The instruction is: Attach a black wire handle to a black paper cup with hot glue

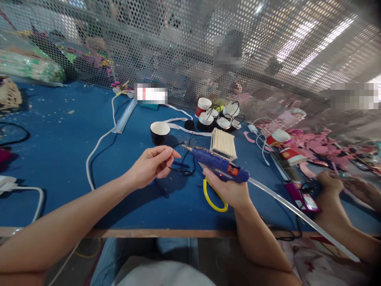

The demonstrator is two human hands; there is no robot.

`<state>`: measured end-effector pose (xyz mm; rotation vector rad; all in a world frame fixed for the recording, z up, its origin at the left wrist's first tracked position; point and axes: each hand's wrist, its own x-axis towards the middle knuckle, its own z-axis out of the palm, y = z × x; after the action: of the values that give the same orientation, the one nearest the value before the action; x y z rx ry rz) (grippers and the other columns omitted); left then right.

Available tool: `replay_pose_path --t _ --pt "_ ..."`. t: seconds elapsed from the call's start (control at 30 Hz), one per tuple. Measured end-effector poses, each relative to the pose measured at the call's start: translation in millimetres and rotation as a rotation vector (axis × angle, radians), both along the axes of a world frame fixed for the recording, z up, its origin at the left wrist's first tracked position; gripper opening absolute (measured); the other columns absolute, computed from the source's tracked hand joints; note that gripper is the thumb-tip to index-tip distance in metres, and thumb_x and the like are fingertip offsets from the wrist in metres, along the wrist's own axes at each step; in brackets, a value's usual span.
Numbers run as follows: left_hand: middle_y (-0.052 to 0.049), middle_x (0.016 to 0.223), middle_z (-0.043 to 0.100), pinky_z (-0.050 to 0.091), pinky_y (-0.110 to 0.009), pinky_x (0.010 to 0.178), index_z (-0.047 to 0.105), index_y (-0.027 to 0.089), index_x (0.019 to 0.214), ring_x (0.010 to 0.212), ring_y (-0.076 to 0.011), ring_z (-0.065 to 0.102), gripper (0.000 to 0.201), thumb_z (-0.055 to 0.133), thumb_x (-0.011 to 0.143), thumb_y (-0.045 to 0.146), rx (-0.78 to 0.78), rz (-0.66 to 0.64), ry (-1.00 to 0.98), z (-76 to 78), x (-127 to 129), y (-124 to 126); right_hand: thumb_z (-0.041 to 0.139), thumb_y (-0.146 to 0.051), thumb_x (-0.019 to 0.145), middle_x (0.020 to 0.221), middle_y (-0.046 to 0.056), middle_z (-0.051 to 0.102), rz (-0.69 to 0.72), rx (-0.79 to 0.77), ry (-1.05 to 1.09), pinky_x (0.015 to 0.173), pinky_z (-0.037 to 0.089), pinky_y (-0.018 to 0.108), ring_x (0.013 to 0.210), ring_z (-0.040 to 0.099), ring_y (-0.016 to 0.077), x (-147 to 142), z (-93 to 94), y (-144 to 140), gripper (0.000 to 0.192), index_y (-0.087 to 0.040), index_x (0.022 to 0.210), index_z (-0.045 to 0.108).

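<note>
My right hand is wrapped round a blue hot glue gun with an orange switch and a small red light. A long translucent glue stick sticks out of its back. The metal nozzle points left towards my left hand, whose thumb and fingers are pinched together. What they hold, if anything, is too small to make out. Thin black cord lies looped on the table between the hands. Just beyond my left hand stands a black cup with a white inside. Under the right hand shows a yellow scissor handle.
Several paper cups with black cords stand behind a small rack of wooden sticks. White cable crosses the blue table on the left. Pink pieces, a phone and a co-worker's hands are at right.
</note>
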<state>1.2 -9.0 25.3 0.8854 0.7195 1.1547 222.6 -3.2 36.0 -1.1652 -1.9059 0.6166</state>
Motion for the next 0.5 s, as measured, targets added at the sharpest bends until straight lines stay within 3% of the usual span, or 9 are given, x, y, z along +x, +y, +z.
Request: replay_pose_path --t 0.27,0.5 --pt "0.004 0.057 0.048 0.023 -0.015 0.036 0.065 0.012 0.079 0.033 0.0005 0.037 0.023 0.06 0.081 0.034 -0.004 -0.005 -0.002 1.2 0.1 -0.3 0.063 -0.031 0.078 0.076 0.003 0.067 -0.002 -0.007 -0.06 0.058 0.049 0.027 0.069 0.062 0.0179 4.1 -1.7 3.2 0.012 -0.02 0.079 0.063" --pt "0.004 0.058 0.047 0.022 -0.015 0.036 0.065 0.012 0.079 0.034 0.0004 0.037 0.023 0.059 0.082 0.034 0.012 0.002 0.029 0.8 0.2 0.0 0.064 -0.033 0.077 0.064 -0.001 0.062 0.011 -0.044 -0.024 0.056 0.049 0.026 0.055 0.056 0.0132 3.3 2.0 3.9 0.014 -0.02 0.078 0.062"
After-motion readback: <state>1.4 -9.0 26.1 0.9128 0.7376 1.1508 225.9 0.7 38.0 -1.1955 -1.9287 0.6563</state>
